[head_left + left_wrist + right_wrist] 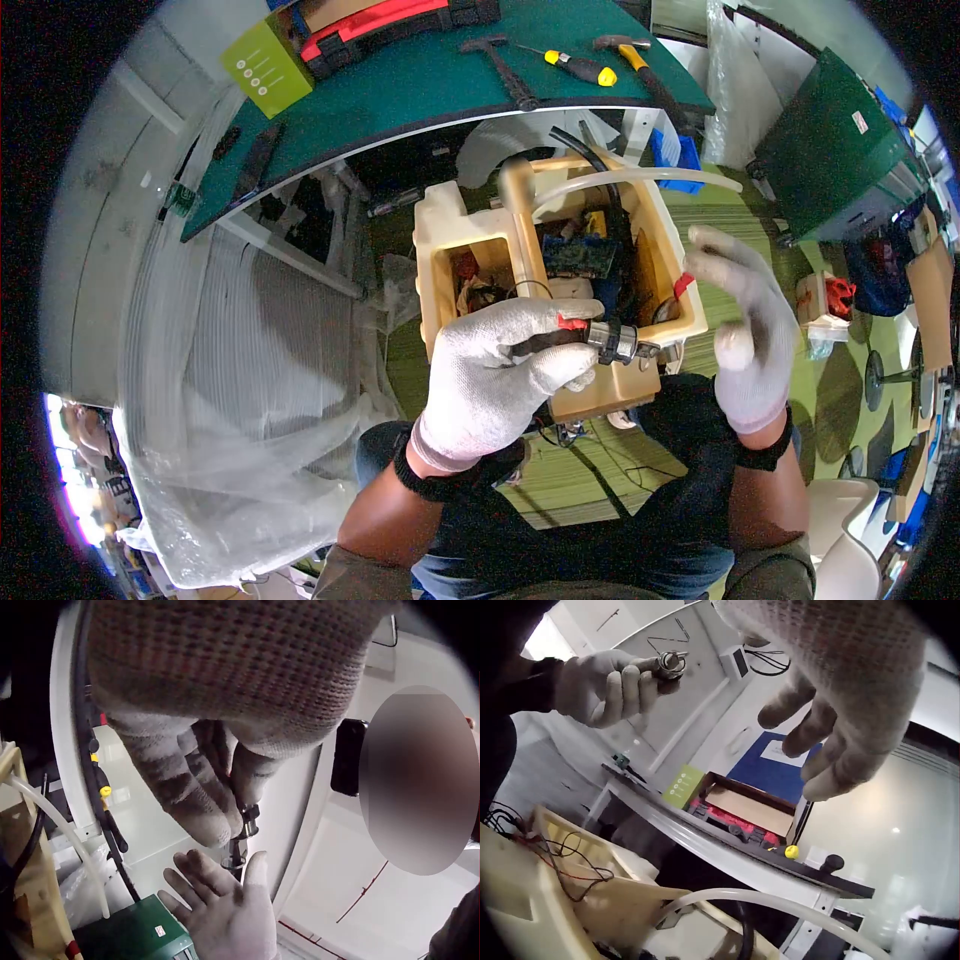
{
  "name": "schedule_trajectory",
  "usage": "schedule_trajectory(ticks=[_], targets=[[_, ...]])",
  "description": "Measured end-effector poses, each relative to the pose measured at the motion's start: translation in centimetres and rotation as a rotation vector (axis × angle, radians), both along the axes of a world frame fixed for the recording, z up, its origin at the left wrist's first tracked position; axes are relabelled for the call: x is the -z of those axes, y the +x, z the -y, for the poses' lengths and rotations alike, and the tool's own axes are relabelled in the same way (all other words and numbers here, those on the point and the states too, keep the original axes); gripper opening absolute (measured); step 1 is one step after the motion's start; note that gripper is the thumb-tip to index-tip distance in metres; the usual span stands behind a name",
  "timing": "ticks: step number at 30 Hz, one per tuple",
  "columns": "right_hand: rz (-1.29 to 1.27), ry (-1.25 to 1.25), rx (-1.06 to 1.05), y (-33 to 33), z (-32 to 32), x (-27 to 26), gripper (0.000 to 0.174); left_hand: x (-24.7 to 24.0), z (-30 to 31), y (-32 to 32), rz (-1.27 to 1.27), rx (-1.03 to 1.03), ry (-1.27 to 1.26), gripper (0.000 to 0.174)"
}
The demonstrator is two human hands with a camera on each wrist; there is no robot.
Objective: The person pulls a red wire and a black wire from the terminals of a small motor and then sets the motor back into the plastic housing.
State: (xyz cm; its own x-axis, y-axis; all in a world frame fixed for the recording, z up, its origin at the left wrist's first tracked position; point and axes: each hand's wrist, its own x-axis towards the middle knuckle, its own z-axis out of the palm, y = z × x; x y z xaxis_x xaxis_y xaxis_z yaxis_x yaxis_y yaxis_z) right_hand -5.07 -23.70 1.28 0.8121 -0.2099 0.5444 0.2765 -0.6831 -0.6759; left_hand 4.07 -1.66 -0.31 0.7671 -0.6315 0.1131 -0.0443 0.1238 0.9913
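My gloved left hand (495, 370) pinches a small cylindrical part (622, 342), black along the body with a shiny metal end, between thumb and fingers. In the right wrist view the part's round metal end (670, 666) faces the camera, with a small piece sticking out of it. My gloved right hand (750, 330) is held up to the right of the part, fingers apart and holding nothing. Below the hands stands a cream plastic housing (432, 240) with deep compartments. A circuit board (578, 257) and a black hose (622, 225) lie inside it.
A pale flexible tube (650, 174) arches out of the housing to the right. Behind it, a green-topped workbench (400, 110) carries hammers, a yellow-black screwdriver (580, 67) and a red-black toolbox (380, 30). Thin wires (574, 859) hang over the housing. A green cabinet (840, 150) stands right.
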Motion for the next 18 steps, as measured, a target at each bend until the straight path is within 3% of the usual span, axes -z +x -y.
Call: schedule_trajectory(ticks=[6,18], targets=[[0.112,-0.344,-0.24,0.3,-1.0,-0.8,0.059,0.1,0.2,0.0,-0.059,0.022,0.007,0.026],[0.106,-0.433,-0.365,0.1,-1.6,-1.8,0.066,0.0,0.1,0.2,-0.008,0.007,-0.015,0.028]])
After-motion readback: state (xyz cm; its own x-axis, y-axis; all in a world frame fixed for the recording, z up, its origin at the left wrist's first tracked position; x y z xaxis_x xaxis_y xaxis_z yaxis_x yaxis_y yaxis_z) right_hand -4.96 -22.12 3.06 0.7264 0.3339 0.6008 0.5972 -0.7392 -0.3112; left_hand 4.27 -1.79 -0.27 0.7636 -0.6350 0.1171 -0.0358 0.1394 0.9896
